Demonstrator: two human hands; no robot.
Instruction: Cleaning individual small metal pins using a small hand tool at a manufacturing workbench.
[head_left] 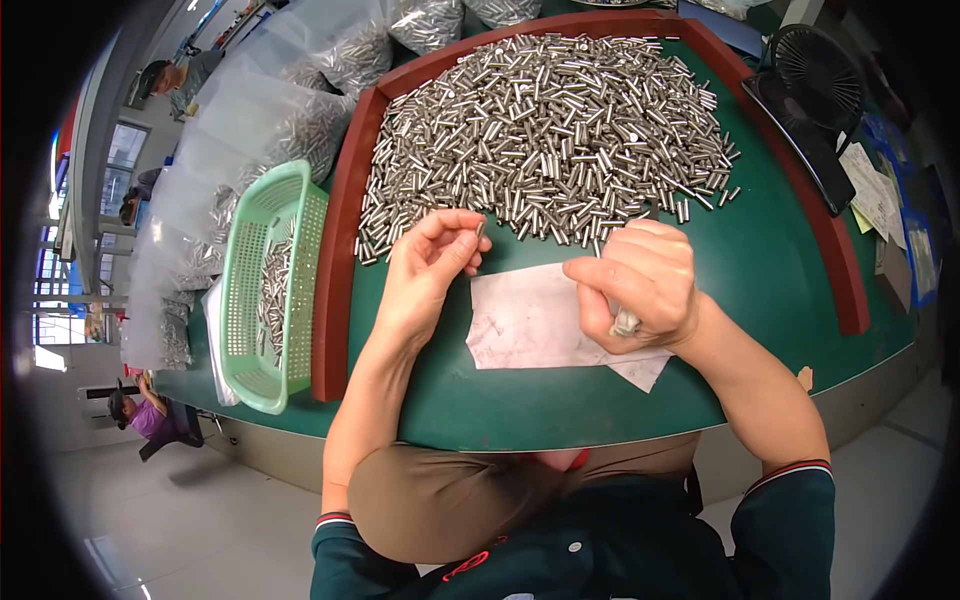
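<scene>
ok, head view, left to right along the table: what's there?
Clear bags of pins → green basket → left hand → white paper → right hand → black fan → paper slips.

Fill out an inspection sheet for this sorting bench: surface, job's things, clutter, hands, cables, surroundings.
Surface: green table with a red-brown raised rim.
Job's things: big heap of small metal cylinders; green mesh basket at the left edge, partly filled with cylinders.
Clutter: white paper sheet under the hands; small black fan; paper slips at the right edge.
Hands: left hand pinches one cylinder; right hand is closed on several.
Cables: nothing seen.
Surroundings: clear plastic bags of cylinders to the left; other people beyond.
</scene>
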